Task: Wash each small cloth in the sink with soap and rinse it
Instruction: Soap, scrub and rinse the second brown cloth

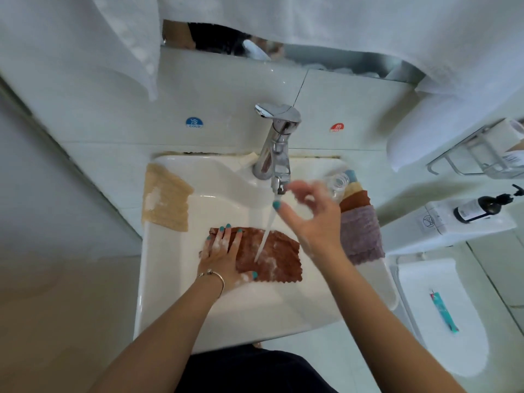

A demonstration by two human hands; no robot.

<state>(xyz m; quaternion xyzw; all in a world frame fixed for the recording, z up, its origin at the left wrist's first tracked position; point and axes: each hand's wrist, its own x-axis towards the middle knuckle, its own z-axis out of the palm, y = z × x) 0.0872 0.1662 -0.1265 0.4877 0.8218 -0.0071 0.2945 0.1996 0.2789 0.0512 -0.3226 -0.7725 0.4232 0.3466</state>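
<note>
Brown cloth [269, 255] flat in sink [170, 279] basin, soapy, under running stream from tap [276, 143]. Left hand [219, 251] pressed flat on cloth's left edge, fingers straight, suds on knuckles. Right hand [309, 214] raised above basin just beside spout, fingers loosely curled, holding nothing, blurred. Beige cloth [166, 198] draped over left rim. Stack of cloths [360, 225] on right rim, purple one on top.

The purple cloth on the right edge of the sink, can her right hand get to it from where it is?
Probably yes. The right hand hangs open in the air beside the chrome tap, holding nothing, and the purple fleecy cloth lies just beside its wrist on the white sink rim, uncovered.
</note>
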